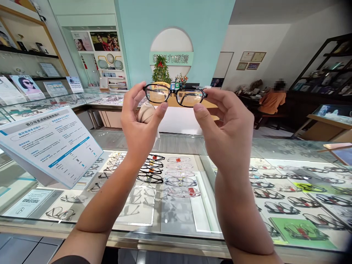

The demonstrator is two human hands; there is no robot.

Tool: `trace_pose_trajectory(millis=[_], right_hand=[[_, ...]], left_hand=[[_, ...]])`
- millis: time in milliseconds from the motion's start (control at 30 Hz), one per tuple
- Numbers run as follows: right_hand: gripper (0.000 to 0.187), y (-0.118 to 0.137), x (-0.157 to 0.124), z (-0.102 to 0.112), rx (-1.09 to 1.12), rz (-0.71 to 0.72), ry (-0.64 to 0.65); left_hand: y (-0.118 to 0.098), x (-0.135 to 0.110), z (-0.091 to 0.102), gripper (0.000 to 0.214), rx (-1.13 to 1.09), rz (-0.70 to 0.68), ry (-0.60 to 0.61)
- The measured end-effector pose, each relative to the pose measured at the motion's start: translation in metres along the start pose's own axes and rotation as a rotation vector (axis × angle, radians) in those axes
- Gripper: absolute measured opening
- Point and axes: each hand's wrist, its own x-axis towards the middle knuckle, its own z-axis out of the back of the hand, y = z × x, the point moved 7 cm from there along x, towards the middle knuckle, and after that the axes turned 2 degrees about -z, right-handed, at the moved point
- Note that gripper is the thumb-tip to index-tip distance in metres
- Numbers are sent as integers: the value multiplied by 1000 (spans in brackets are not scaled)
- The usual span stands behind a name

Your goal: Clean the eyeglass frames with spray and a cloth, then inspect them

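I hold a pair of black-framed glasses [175,95] up in front of me with both hands, lenses facing me. My left hand [140,123] pinches the left rim between thumb and fingers and also has a beige cloth [146,113] tucked in its palm. My right hand [225,126] pinches the right rim between thumb and forefinger. Both hands are raised well above the glass display counter [176,205].
Several glasses frames lie in rows under the counter glass [154,172]. A white information sign [52,143] stands on the counter at left. A person in an orange top [272,101] sits at a desk at the back right. Shelves line both side walls.
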Motion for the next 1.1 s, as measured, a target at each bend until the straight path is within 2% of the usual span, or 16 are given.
trace_pose_trajectory(millis=[433,800,1100], right_hand=[[27,4,1,0,17,16,-78],[38,-3,2,-1,35,-10,-25],[39,-5,4,-2,75,-17,-38]], left_hand=[[7,0,0,74,-13,-55,-37],[-14,-3,2,61,59,-145,-119],[-20,-8,4,67,142,-152,-157]])
